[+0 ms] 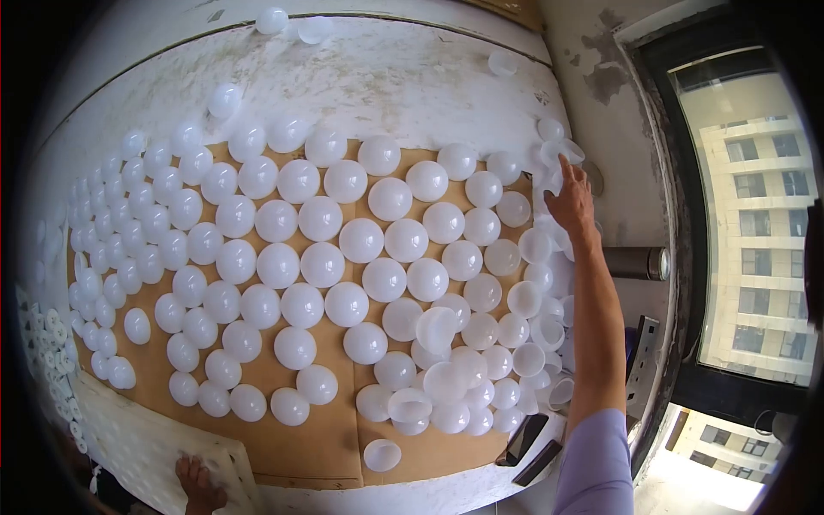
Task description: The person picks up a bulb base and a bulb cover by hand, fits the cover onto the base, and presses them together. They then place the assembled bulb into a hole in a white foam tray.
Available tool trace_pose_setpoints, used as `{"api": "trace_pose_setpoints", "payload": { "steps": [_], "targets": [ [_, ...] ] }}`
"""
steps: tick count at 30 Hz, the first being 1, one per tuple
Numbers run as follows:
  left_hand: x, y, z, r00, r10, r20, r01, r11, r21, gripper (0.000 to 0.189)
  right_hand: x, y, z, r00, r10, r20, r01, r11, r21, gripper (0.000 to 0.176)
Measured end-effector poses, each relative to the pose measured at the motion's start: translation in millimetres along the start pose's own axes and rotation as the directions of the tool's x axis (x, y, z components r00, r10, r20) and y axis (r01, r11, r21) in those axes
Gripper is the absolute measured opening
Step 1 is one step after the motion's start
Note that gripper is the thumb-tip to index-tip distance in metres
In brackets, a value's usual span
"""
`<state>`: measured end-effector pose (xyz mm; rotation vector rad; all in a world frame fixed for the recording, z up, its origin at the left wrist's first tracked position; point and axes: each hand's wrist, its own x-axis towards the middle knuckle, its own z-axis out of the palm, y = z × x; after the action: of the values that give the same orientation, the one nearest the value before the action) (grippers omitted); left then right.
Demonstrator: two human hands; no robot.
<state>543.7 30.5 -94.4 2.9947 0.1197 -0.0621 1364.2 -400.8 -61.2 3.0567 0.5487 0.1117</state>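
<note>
My right hand [573, 199] is stretched to the far right corner of the work surface. Its thumb stands apart from the fingers, and the fingertips reach a translucent white dome cover [549, 156], seemingly just touching it. My left hand [199, 487] lies at the bottom left, its fingers resting on a white panel [163, 442] near the panel's edge. Many white dome covers [361, 240] are spread in rows over a brown cardboard sheet [309, 451]. Toward the right, translucent ones [446, 382] lie in a looser heap, several tipped with their hollow side showing.
A few domes [225, 100] lie on the white surface [386, 86] behind the cardboard. A dark phone-like object [524, 438] rests at the front right edge. Beside my right arm are a metal cylinder [639, 263] and a power strip [642, 352]. A window [738, 215] stands right.
</note>
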Motion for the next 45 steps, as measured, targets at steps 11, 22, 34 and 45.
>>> {"api": "trace_pose_setpoints", "payload": {
  "steps": [11, 22, 34, 45],
  "targets": [
    [-11.7, -3.3, 1.1, 1.0, 0.028, 0.012, -0.027, 0.999, -0.019, 0.064, 31.6, 17.5, 12.1, 0.97, 0.101, 0.22, -0.083, 0.992, -0.091, 0.041],
    [-2.7, 2.1, -0.2, 1.0, -0.001, -0.015, 0.001, 1.0, -0.032, 0.063, -74.8, -67.6, -55.0, 0.993, 0.048, -0.108, 0.002, 0.907, 0.42, 0.03],
    [36.1, 15.0, -31.2, 0.996, -0.069, -0.059, 0.061, 0.991, -0.121, 0.049, -268.7, -375.6, -67.2, 0.29, -0.931, -0.222, 0.844, 0.14, 0.517, 0.027],
    [27.5, 9.8, -14.7, 0.985, -0.056, -0.161, 0.036, 0.991, -0.129, 0.04, -311.5, -615.2, -35.6, 0.338, -0.939, -0.06, 0.83, 0.267, 0.489, 0.014]
  ]
}}
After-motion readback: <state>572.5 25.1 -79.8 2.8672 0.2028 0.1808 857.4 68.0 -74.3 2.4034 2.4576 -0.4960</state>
